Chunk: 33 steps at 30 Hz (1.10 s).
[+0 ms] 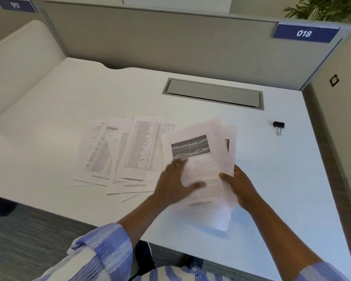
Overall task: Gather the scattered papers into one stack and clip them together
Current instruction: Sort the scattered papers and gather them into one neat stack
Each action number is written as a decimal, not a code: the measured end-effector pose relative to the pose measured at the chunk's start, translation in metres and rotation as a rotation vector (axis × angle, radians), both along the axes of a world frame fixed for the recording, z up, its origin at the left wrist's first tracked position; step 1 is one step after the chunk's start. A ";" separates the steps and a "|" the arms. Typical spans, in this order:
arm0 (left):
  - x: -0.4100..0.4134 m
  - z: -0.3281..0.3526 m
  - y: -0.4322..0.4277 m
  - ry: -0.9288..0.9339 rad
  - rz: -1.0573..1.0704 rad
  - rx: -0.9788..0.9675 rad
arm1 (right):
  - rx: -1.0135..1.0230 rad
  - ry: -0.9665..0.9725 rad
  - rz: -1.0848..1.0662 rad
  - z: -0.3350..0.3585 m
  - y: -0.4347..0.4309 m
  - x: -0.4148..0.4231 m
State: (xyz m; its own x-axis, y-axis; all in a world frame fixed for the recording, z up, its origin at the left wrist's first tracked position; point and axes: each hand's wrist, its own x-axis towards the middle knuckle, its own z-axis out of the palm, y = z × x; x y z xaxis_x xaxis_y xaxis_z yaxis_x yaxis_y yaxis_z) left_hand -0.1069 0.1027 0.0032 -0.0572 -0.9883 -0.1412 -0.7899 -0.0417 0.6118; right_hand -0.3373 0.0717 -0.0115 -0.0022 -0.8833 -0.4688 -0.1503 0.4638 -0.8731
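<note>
Right hand [241, 185] pinching bundle [207, 169] at right edge, lifted above desk [272, 179]. Left hand [174, 185] spread flat on bundle. Loose sheets [126, 153] fanned left. Clip [278, 126] far right, apart.

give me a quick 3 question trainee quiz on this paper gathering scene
1. True or false: the binder clip is already clamped on the papers.
2. Which hand grips the edge of the held sheets? A) left hand B) right hand
3. Fill in: the loose papers still on the desk lie to the ____ of the held sheets.

Key:
1. False; it lies apart on the desk, to the right.
2. B; the right hand grips, the left hand lies flat on top.
3. left
</note>
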 end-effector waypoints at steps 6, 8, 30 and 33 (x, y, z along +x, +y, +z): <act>0.045 0.025 -0.043 0.555 0.471 0.206 | -0.007 -0.326 0.036 0.019 -0.005 -0.011; 0.047 0.035 -0.048 0.671 0.371 0.226 | -0.013 -0.303 0.053 0.023 -0.007 -0.006; 0.008 0.042 -0.040 0.619 0.364 -0.265 | -0.412 0.084 -0.324 0.051 -0.023 0.060; 0.004 0.038 -0.044 0.613 0.363 -0.263 | -0.433 0.140 -0.300 0.050 -0.025 0.054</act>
State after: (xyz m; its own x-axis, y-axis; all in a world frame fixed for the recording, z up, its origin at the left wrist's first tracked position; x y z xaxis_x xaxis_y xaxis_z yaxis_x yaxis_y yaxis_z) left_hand -0.1031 0.0590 0.0415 0.2862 -0.9567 0.0539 -0.2694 -0.0264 0.9627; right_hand -0.2833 0.0464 0.0383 -0.3201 -0.9466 -0.0397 -0.1951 0.1069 -0.9749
